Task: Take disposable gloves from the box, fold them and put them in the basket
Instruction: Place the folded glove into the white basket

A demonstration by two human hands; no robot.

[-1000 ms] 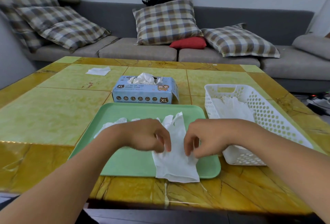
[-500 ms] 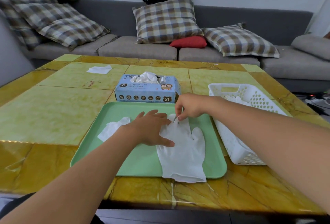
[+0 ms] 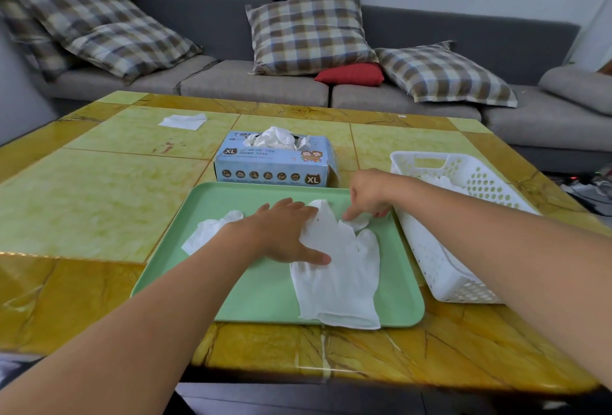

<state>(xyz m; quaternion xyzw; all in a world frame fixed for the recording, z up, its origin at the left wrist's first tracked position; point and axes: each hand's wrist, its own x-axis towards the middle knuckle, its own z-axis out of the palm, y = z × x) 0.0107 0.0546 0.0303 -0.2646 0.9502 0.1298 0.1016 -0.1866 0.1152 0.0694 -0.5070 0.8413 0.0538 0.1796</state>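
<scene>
A white disposable glove [image 3: 337, 269] lies flat on the green tray [image 3: 238, 295], its cuff hanging over the tray's near rim. My left hand [image 3: 284, 232] presses flat on the glove's left side with straight fingers. My right hand [image 3: 367, 196] pinches one of the glove's fingers near the tray's far right. A second glove [image 3: 207, 232] lies crumpled on the tray's left, partly under my left arm. The blue glove box [image 3: 275, 163] stands behind the tray with gloves poking out. The white basket [image 3: 463, 232] sits to the right with gloves inside.
A loose white sheet [image 3: 182, 121] lies on the yellow table [image 3: 99, 196] at the far left. A grey sofa [image 3: 265, 83] with checked cushions runs behind the table. Cables lie on the floor at the right.
The glove has been spread flat on the tray. My left hand went from pinching to pressing flat; my right hand moved up and right along the glove's fingers.
</scene>
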